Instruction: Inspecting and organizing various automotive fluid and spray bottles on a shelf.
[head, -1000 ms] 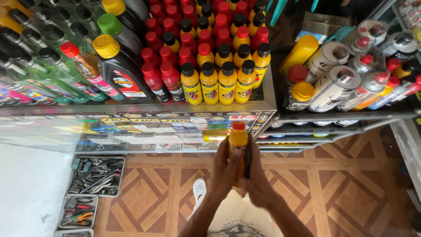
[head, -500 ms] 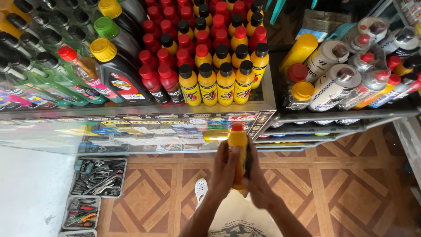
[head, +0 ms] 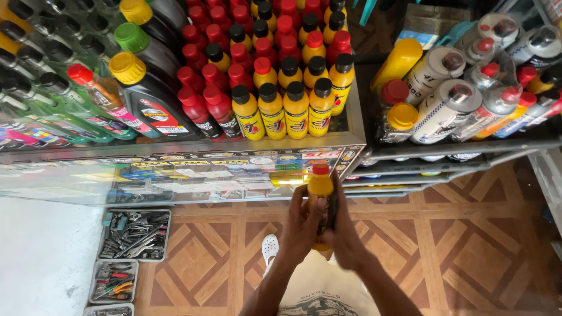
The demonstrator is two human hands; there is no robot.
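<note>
Right up close, both hands are wrapped around a small yellow bottle point(head: 320, 193) with a red cap, held upright in front of the person's chest. The left hand point(head: 301, 225) curls against its left side, fingers closed on the body, and the right hand point(head: 345, 234) presses in from the other side, fingers also closed around it, so only the top part of the bottle shows above them. Below the hands a white shoe point(head: 270, 247) stands on the tiled floor point(head: 468, 257), brown with a diamond pattern.

Off to the left on the floor sit trays of tools point(head: 136, 234), one behind another, full of wrenches and pliers. Just past the bottle is a glass counter point(head: 193, 169), its front edge lined with coloured stickers. On top of it stand rows of yellow bottles with black caps point(head: 287, 111), with red bottles point(head: 205, 99) beside and behind them, and bigger black jugs point(head: 149, 93) with yellow and green caps further left. To the right, a dark rack point(head: 456, 146) holds white spray cans point(head: 448, 108) lying tilted.
</note>
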